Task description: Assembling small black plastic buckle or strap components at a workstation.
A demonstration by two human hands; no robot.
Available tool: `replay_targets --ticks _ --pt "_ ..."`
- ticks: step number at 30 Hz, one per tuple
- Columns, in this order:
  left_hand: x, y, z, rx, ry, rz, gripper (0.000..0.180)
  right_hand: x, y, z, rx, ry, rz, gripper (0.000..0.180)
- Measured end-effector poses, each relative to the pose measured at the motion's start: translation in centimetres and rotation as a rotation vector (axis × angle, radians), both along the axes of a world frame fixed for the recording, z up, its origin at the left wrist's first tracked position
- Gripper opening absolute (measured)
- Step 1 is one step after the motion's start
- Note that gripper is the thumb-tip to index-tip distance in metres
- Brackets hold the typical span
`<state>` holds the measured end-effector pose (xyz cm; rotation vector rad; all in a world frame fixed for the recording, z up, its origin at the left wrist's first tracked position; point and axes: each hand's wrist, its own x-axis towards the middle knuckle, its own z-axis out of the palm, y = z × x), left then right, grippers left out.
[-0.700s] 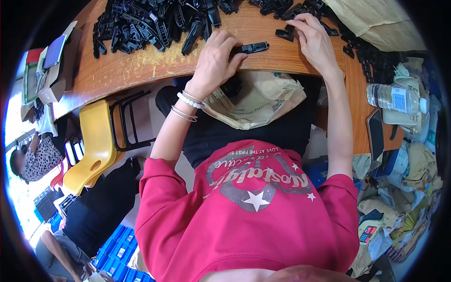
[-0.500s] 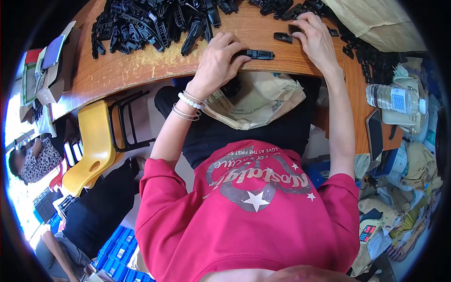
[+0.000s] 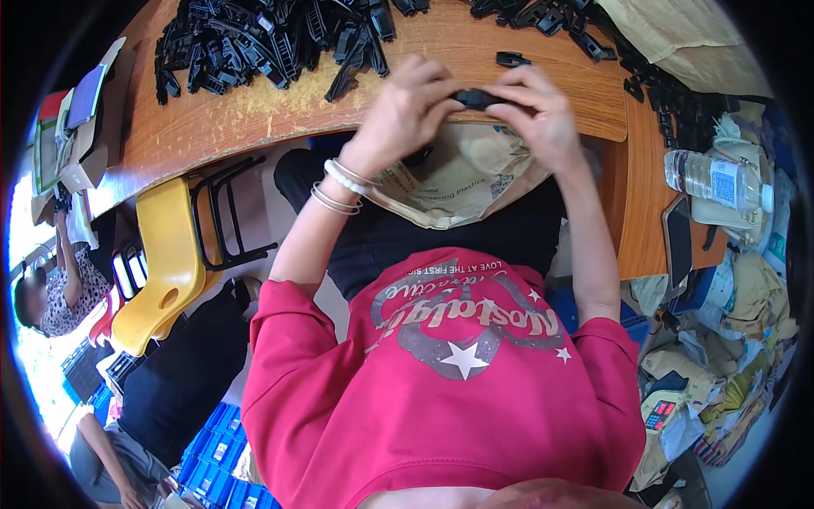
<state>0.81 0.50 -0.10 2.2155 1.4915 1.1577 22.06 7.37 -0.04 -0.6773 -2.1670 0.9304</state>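
Over the counter's near edge: a black plastic part (image 3: pixel 477 99) is held between the two hands, above the bare wood of the counter (image 3: pixel 441 47); whether it is one piece or two joined, I cannot tell.
Left hand: the left hand (image 3: pixel 409 97) has its fingers closed on the part's left end, with a white beaded bracelet (image 3: pixel 348 178) and thin bangles at the wrist.
Right hand: the right hand (image 3: pixel 543 114), somewhat blurred, pinches the other end, fingers narrow around it.
Lone piece: one small black piece (image 3: pixel 513 58) lies just beyond the right hand.
Left heap: many black plastic pieces (image 3: pixel 271 38) are piled on the counter's far left.
Right cluster: more black pieces (image 3: pixel 551 17) lie at the far right.
Below the hands: a brown paper bag (image 3: pixel 458 191) gapes open near the lap.
Right side: a clear bottle (image 3: pixel 716 180) is near a dark smartphone (image 3: pixel 677 233).
Left side: a yellow chair (image 3: pixel 161 263) stands by the counter.
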Motion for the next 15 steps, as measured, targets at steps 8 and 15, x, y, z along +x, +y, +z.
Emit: replay_targets --ticks 8,15 --pt "-2.5 -2.0 1.2 0.225 0.124 0.257 0.045 -0.4 -0.3 -0.2 0.054 0.162 -0.193 0.024" --pt "-3.6 -4.3 0.0 -0.008 -0.007 0.309 0.033 -1.4 2.8 -0.5 0.418 -0.180 -0.259 0.031"
